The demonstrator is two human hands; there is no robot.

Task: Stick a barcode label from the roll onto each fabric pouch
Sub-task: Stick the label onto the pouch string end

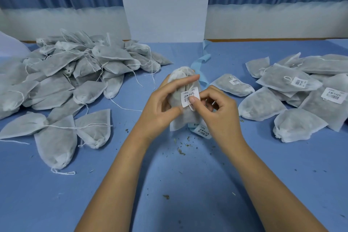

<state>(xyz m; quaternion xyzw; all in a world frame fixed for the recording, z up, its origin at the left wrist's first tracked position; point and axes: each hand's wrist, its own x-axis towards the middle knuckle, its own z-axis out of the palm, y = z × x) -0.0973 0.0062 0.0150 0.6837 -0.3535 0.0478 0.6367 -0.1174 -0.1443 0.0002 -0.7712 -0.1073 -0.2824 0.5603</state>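
Barcode label (188, 94) with Chinese characters on pouch (180, 120)

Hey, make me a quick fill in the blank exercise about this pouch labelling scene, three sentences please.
1. The left hand holds a fabric pouch above the ____ tabletop.
2. The right hand presses a barcode label onto that pouch with its ____.
3. The labelled pouches lie on the person's ____ side.
Missing words: blue; thumb; right.
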